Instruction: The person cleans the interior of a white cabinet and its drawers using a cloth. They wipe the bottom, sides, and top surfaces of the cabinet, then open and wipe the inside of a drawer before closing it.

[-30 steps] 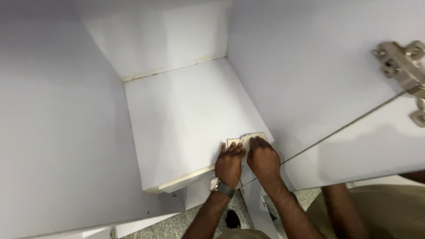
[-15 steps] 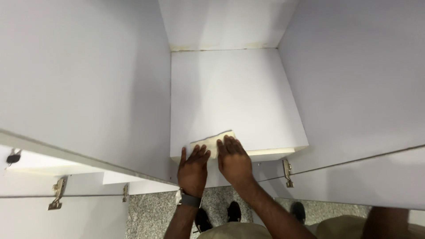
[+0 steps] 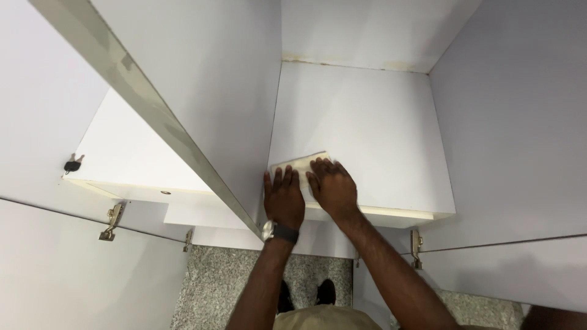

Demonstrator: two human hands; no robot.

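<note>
Cloth lies flat beneath both hands' fingers.

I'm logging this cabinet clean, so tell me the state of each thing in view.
Left hand: flat, pressing the cloth.
Right hand: flat, pressing the cloth.
White cloth: folded, lying on the shelf's front left corner.
Cabinet shelf: bare, stained along the back edge.
Cabinet door: open.
Key: in the lock.
</note>
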